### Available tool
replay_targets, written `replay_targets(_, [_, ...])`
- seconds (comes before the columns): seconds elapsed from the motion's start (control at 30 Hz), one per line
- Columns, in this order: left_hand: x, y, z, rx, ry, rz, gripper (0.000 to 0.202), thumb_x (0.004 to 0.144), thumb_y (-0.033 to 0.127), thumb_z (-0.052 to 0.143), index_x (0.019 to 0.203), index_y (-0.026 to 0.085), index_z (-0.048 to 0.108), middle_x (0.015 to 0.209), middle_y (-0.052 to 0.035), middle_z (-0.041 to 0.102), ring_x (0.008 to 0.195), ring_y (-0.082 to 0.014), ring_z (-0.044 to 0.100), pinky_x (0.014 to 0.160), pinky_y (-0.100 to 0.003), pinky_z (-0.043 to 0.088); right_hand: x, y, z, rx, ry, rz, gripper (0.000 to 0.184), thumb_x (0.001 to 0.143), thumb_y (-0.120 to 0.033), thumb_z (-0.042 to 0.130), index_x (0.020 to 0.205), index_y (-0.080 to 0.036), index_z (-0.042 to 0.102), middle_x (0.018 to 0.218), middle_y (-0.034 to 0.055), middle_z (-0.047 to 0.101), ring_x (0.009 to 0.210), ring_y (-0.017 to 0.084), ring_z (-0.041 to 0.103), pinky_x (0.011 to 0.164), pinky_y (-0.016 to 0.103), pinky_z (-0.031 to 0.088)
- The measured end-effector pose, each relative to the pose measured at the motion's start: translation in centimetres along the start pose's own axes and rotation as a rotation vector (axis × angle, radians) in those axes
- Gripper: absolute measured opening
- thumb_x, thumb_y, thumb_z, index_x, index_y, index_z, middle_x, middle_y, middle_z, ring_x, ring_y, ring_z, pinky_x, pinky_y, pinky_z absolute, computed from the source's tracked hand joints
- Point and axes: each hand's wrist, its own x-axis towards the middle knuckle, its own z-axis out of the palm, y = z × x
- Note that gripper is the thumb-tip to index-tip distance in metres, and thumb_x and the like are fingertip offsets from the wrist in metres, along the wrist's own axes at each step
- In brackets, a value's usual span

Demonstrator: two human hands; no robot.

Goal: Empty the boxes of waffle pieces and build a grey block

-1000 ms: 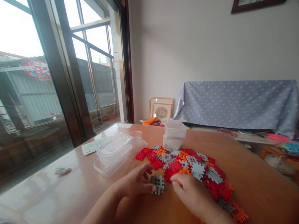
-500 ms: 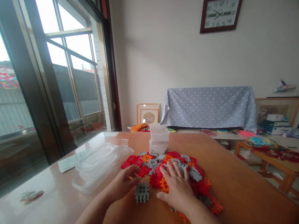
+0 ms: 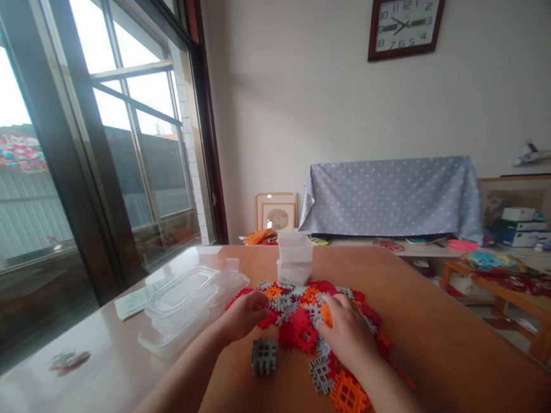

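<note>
Interlocking plastic tiles in red, grey and orange lie in a loose pile on the table. My left hand is at the pile's left edge, fingers loosely bent and thumb apart, with nothing visible in it. My right hand curls over the right part of the pile. An orange tile shows between its thumb and fingers; its other fingers are partly hidden. In front of my left hand stands a small stack of grey tiles. A grey tile and an orange tile lie near my right forearm.
Behind the pile stands a clear plastic box. Clear plastic lids are stacked to the left, over a sheet of paper. A small blurred object lies on the table at the front left.
My right hand has gone from spread flat on the pile to curled, uncovering grey and orange tiles near me. My left hand has moved slightly forward, away from the grey stack.
</note>
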Motion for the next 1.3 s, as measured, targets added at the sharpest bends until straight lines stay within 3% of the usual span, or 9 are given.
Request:
replay_targets(0.1, [1.6,0.0,0.3,0.062,0.031,-0.015,0.022,0.078,0.026,0.068,0.097,0.014,0.068,0.089,-0.0045,0.069,0.079,-0.0183,0.062,0.071,-0.03,0.047,0.5,1.2,0.0,-0.042,0.021,0.07,0.055,0.084,-0.027,0.058,0.139,-0.022,0.059,0.139,0.012,0.058,0.126,0.031,0.052,0.104,0.04,0.038])
replay_targets(0.23, [3.9,0.7,1.3,0.153,0.035,-0.001,0.019,0.077,0.021,0.065,0.095,0.014,0.069,0.084,-0.0043,0.069,0.079,-0.0193,0.061,0.072,-0.03,0.047,1.1,2.2,0.3,-0.029,-0.051,0.133,0.064,0.083,-0.029,0.056,0.147,-0.023,0.051,0.147,0.0115,0.055,0.126,0.032,0.053,0.101,0.042,0.04])
replay_targets(0.37, [6.0,2.7,3.5,0.219,-0.025,0.072,0.025,0.079,0.019,0.064,0.103,0.016,0.069,0.097,-0.0075,0.072,0.089,-0.0223,0.063,0.08,-0.032,0.05,1.4,2.5,0.3,-0.041,-0.109,0.207,0.068,0.085,-0.037,0.053,0.152,-0.023,0.045,0.15,0.0114,0.054,0.128,0.036,0.053,0.1,0.048,0.041])
replay_targets(0.47, [7.5,4.5,5.6,0.276,-0.072,0.13,0.03,0.082,0.025,0.064,0.111,0.018,0.068,0.11,-0.0096,0.071,0.1,-0.0264,0.063,0.09,-0.037,0.049,1.3,2.4,0.3,-0.071,-0.16,0.237,0.07,0.086,-0.041,0.052,0.154,-0.023,0.042,0.147,0.0134,0.057,0.132,0.039,0.05,0.101,0.054,0.039])
replay_targets(0.57, [9.0,5.9,7.6,0.343,-0.101,0.165,0.038,0.082,0.031,0.067,0.118,0.02,0.067,0.122,-0.0133,0.067,0.114,-0.0329,0.059,0.102,-0.044,0.044,1.0,2.3,0.6,-0.074,-0.183,0.181,0.072,0.086,-0.042,0.053,0.154,-0.023,0.041,0.147,0.0134,0.057,0.136,0.038,0.046,0.104,0.054,0.037])
replay_targets(0.73, [10.4,6.8,9.7,0.435,-0.141,0.165,0.042,0.082,0.046,0.068,0.113,0.018,0.07,0.128,-0.0193,0.061,0.124,-0.044,0.049,0.104,-0.057,0.039,0.6,2.1,1.0,-0.084,-0.2,0.14,0.059,0.085,-0.039,0.054,0.143,-0.025,0.055,0.146,0.0106,0.059,0.135,0.037,0.048,0.107,0.052,0.033])
replay_targets(0.93, [11.2,6.3,10.5,0.44,-0.129,0.128,0.034,0.076,0.044,0.074,0.101,0.021,0.073,0.126,-0.0164,0.063,0.126,-0.0417,0.047,0.103,-0.052,0.041,0.5,1.4,0.6,-0.085,-0.217,0.152,0.051,0.085,-0.037,0.053,0.133,-0.024,0.062,0.145,0.012,0.059,0.132,0.039,0.049,0.107,0.057,0.032])
replay_targets(1.17, [11.3,6.5,10.5,0.273,0.041,0.039,0.02,0.076,0.032,0.072,0.093,0.022,0.073,0.113,-0.0129,0.068,0.117,-0.0377,0.052,0.097,-0.047,0.041,0.3,1.3,0.8,-0.055,-0.183,0.147,0.056,0.084,-0.036,0.056,0.139,-0.024,0.058,0.142,0.0116,0.062,0.134,0.039,0.047,0.109,0.055,0.031])
replay_targets(1.3, [10.6,7.1,9.4,0.064,0.072,0.024,0.015,0.079,0.029,0.067,0.087,0.018,0.07,0.091,-0.0091,0.068,0.094,-0.0273,0.059,0.083,-0.039,0.046,0.6,1.3,0.2,0.03,-0.05,0.125,0.05,0.087,-0.035,0.055,0.134,-0.02,0.061,0.133,0.0132,0.068,0.129,0.035,0.054,0.108,0.046,0.037])
